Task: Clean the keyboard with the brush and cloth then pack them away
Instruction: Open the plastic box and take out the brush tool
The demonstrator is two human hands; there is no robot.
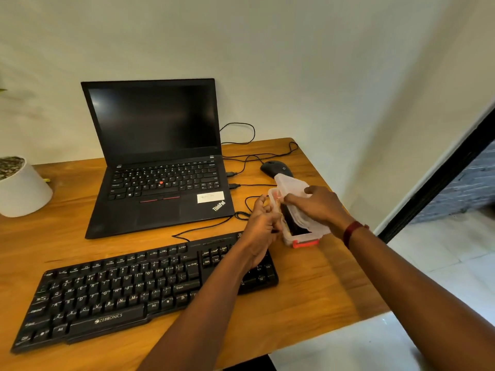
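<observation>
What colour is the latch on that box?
Red. The latch sits at the near end of the clear box; only the head view shows it.

We note a wooden desk (308, 303) set against a pale wall (294, 62). Black laptop (158, 162) open at the rear, screen dark. Red pointing nub (161, 182) among its keys, white label (210, 197) on the palm rest. Two USB plugs (231, 173) sit at its right side. Thin black cables (241, 127) loop behind it and across the desktop. Black mouse (276, 168) lies right of the laptop, near the back edge. White pot (22, 188) at far left, topped with pebbly matter. Pale tiled floor (442, 250) shows on the right, by a dark frame (434, 178).
</observation>
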